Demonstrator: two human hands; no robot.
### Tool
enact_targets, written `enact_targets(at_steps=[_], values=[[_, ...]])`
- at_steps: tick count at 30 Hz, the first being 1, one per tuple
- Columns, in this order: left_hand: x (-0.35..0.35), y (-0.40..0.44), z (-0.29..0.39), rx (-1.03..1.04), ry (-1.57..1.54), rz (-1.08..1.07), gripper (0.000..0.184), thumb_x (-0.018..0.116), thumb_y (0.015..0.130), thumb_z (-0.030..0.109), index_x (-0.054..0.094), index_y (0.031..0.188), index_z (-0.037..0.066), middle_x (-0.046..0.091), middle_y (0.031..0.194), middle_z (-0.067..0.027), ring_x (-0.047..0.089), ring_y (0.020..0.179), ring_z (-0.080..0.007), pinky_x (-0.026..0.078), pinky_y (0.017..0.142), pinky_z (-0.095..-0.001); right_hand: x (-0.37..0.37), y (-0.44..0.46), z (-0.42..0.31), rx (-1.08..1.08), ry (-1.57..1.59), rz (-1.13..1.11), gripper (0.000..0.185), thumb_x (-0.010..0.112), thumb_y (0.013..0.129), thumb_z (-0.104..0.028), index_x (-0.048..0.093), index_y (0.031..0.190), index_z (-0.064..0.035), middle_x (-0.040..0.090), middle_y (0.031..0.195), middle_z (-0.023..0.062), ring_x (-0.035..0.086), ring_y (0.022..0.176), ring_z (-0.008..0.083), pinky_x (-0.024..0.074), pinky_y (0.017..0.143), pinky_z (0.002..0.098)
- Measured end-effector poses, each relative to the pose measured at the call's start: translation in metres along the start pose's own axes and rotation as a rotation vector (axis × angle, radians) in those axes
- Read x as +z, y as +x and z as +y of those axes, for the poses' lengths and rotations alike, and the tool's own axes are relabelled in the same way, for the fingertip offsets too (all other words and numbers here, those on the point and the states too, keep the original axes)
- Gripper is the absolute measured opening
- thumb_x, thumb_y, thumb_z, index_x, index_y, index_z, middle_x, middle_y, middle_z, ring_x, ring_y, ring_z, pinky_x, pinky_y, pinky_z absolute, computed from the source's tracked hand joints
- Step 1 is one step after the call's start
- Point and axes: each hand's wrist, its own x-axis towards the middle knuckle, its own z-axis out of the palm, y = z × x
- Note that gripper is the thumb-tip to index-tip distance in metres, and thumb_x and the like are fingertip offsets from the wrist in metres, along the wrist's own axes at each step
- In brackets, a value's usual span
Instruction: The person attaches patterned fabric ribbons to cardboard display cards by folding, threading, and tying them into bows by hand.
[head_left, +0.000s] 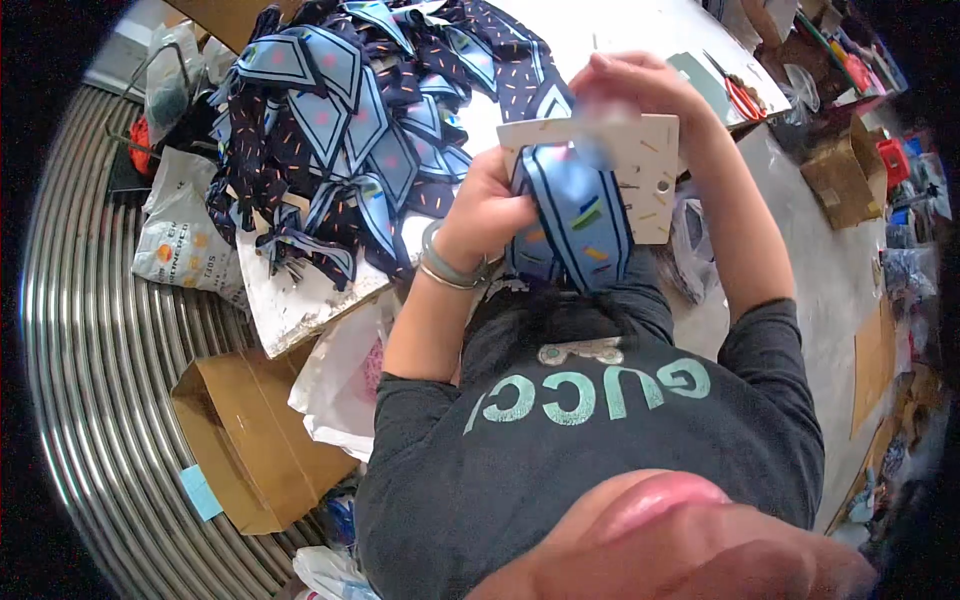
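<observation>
My left hand (490, 215) is closed on a cream display card (648, 180) with small coloured dashes printed on it, together with a folded narrow scarf (580, 215). The scarf is light blue with dark border lines and coloured dashes, and it hangs over the card's front. My right hand (640, 85) is at the card's top edge; its fingertips are smeared by motion, so what they hold is unclear. To the left, a heap of similar navy and light-blue scarves (340, 110) with pointed ends covers part of the white table (262, 310).
Orange-handled scissors (742, 98) lie on the table's far right. An open cardboard box (255, 440) and a white bag (335, 385) stand below the table at left, near a ridged metal shutter (90, 330). Another box (845, 175) sits at right.
</observation>
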Motion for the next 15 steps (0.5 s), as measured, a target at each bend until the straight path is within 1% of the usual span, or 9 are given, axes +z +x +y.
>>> enact_targets(at_steps=[2, 3, 4, 6, 7, 9, 10, 12, 15], values=[[-0.001, -0.001, -0.006, 0.050, 0.021, -0.030, 0.032, 0.059, 0.081, -0.002, 0.060, 0.113, -0.002, 0.064, 0.098, -0.0022, 0.058, 0.085, -0.0069, 0.048, 0.074, -0.0214, 0.013, -0.010, 0.011, 0.019, 0.112, -0.077, 0.041, 0.061, 0.091, -0.040, 0.068, 0.100, -0.0010, 0.067, 0.086, 0.0045, 0.062, 0.081, 0.0097, 0.0492, 0.070, 0.0243], [0.004, 0.000, -0.008, 0.054, 0.026, -0.015, 0.029, 0.059, 0.082, -0.002, 0.061, 0.111, -0.002, 0.065, 0.091, -0.0008, 0.057, 0.075, -0.0053, 0.045, 0.063, -0.0190, 0.038, -0.022, 0.004, 0.044, 0.080, 0.151, 0.034, 0.066, 0.089, -0.033, 0.067, 0.100, -0.0017, 0.066, 0.083, 0.0026, 0.061, 0.079, 0.0083, 0.0491, 0.068, 0.0248], [0.005, -0.001, -0.009, 0.045, 0.024, -0.017, 0.029, 0.059, 0.082, -0.002, 0.061, 0.111, -0.002, 0.065, 0.091, -0.0008, 0.057, 0.075, -0.0053, 0.045, 0.063, -0.0190, 0.055, -0.025, -0.001, 0.070, 0.050, 0.269, 0.028, 0.070, 0.085, -0.026, 0.066, 0.100, -0.0027, 0.065, 0.082, 0.0015, 0.061, 0.076, 0.0078, 0.0490, 0.066, 0.0236], [0.004, -0.001, -0.009, -0.005, 0.137, -0.089, 0.028, 0.059, 0.080, -0.004, 0.062, 0.108, -0.003, 0.064, 0.084, 0.0006, 0.054, 0.065, -0.0034, 0.040, 0.054, -0.0180, 0.051, -0.025, -0.014, 0.028, 0.126, -0.040, 0.025, 0.070, 0.084, -0.022, 0.067, 0.100, -0.0032, 0.066, 0.085, 0.0009, 0.061, 0.073, 0.0073, 0.0485, 0.065, 0.0221], [0.000, -0.002, -0.013, 0.015, 0.164, -0.081, 0.028, 0.058, 0.079, -0.005, 0.063, 0.106, -0.003, 0.064, 0.079, 0.0010, 0.050, 0.060, -0.0021, 0.036, 0.050, -0.0181, 0.047, -0.023, -0.009, 0.022, 0.132, 0.050, 0.022, 0.070, 0.083, -0.018, 0.067, 0.100, -0.0041, 0.066, 0.088, -0.0001, 0.062, 0.072, 0.0065, 0.0482, 0.063, 0.0216], [-0.004, -0.007, -0.008, 0.016, 0.140, -0.064, 0.029, 0.057, 0.079, -0.006, 0.063, 0.106, -0.003, 0.065, 0.081, 0.0000, 0.052, 0.063, -0.0029, 0.039, 0.053, -0.0183, 0.035, -0.014, -0.002, -0.094, 0.270, 0.235, 0.019, 0.068, 0.085, -0.015, 0.066, 0.100, -0.0033, 0.068, 0.087, 0.0029, 0.064, 0.074, 0.0094, 0.0506, 0.068, 0.0233], [0.002, -0.007, -0.003, 0.053, 0.128, -0.049, 0.029, 0.058, 0.078, -0.006, 0.063, 0.107, -0.003, 0.066, 0.085, -0.0012, 0.055, 0.070, -0.0049, 0.043, 0.060, -0.0200, 0.016, -0.005, 0.009, -0.138, 0.305, 0.296, 0.019, 0.065, 0.087, -0.014, 0.065, 0.102, -0.0020, 0.068, 0.089, 0.0056, 0.066, 0.079, 0.0113, 0.0531, 0.073, 0.0244], [0.008, -0.006, 0.001, 0.089, 0.119, -0.036, 0.029, 0.059, 0.078, -0.007, 0.064, 0.107, -0.003, 0.067, 0.089, -0.0024, 0.059, 0.077, -0.0069, 0.048, 0.067, -0.0216, 0.013, 0.002, 0.014, -0.162, 0.308, 0.288, 0.023, 0.064, 0.090, -0.017, 0.063, 0.106, -0.0010, 0.068, 0.090, 0.0065, 0.066, 0.081, 0.0123, 0.0529, 0.074, 0.0247], [0.006, -0.001, -0.009, 0.093, 0.168, -0.273, 0.026, 0.065, 0.078, -0.004, 0.064, 0.104, -0.003, 0.068, 0.098, -0.0035, 0.060, 0.088, -0.0095, 0.049, 0.081, -0.0266, 0.026, 0.023, 0.024, -0.227, 0.330, 0.325, 0.025, 0.065, 0.090, -0.017, 0.062, 0.103, 0.0029, 0.067, 0.089, 0.0057, 0.064, 0.081, 0.0108, 0.0513, 0.070, 0.0222]])
